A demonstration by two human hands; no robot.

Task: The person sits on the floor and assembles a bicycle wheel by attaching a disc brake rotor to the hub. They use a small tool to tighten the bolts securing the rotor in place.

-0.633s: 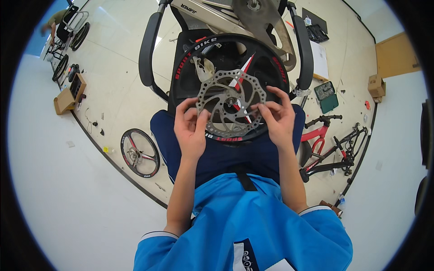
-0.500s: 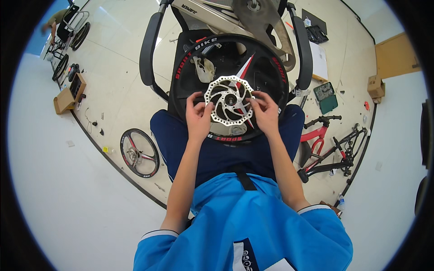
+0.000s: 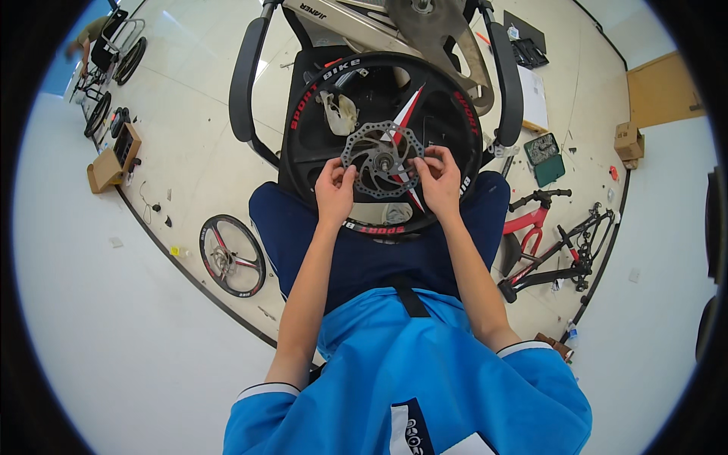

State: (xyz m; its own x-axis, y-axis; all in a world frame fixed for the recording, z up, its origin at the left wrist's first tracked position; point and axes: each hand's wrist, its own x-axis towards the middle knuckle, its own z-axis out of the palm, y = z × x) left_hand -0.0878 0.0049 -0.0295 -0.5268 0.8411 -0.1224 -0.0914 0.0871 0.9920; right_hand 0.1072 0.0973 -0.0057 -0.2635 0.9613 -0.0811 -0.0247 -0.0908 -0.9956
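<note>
A silvery brake disc [image 3: 384, 130] with a scalloped, drilled edge lies over the hub at the middle of a black bicycle wheel [image 3: 303, 114]. My left hand [image 3: 334, 189] pinches the disc's left edge between thumb and fingers. On the opposite side, my right hand [image 3: 442, 186] grips the right edge in the same way. The wheel has broad spokes with red and white trim. It rests on a black chair seat and reaches over my thighs. A crumpled whitish glove or cloth [image 3: 339, 112] shows through one wheel opening.
Chair armrests [image 3: 506, 83] flank the wheel, and a silvery bike frame [image 3: 356, 30] lies beyond it. A smaller wheel [image 3: 233, 256] is on the floor at left; a red bike frame [image 3: 533, 221] and green case [image 3: 547, 168] are at right. Another person bends over wheels at far left.
The disc has tilted from a bright, shiny angle to a duller, flatter one and moved slightly up and left. Both hands stay on its edges.
</note>
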